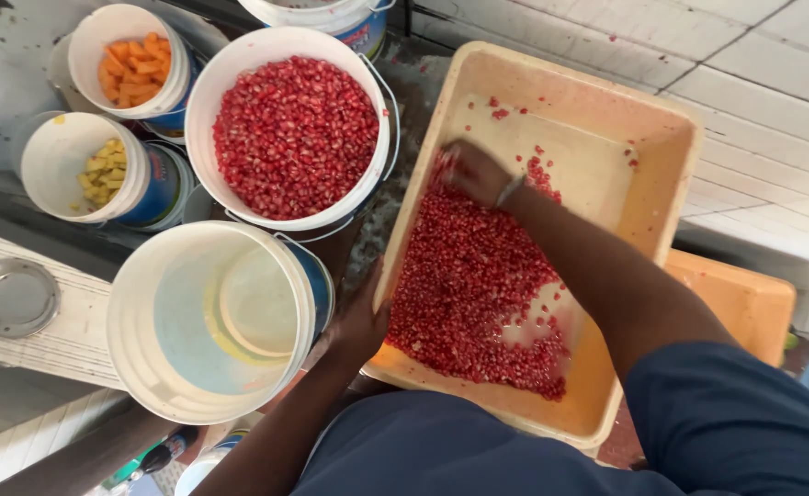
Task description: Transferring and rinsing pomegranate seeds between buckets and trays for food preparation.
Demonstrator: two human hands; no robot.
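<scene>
A large shallow tan tray point(671, 156) is tilted against the surface, its near-left rim clamped by the left hand point(360, 323), fingers closed on the edge. A loose heap of red pomegranate seeds point(473, 294) is spread over the tray's lower half; a few strays are scattered near the top. The right hand point(474, 171) is laid palm-down at the upper edge of the heap, fingers curled together into the seeds; whether seeds are enclosed cannot be told, since the hand is blurred. A band is seen at the wrist.

Step judged: seeds being raked or gathered inside the tray. A steady hold on the rim and a sweeping pull through the heap seem called for next.

Just left of the tray, a white bucket point(204, 110) is filled nearly to the brim with seeds. Below it, an empty white bucket point(138, 321) is nested with another. Two smaller tubs are seen further left: orange cubes point(138, 69) and yellow pieces point(103, 172). A small metal bowl point(11, 297) lies at far left.
</scene>
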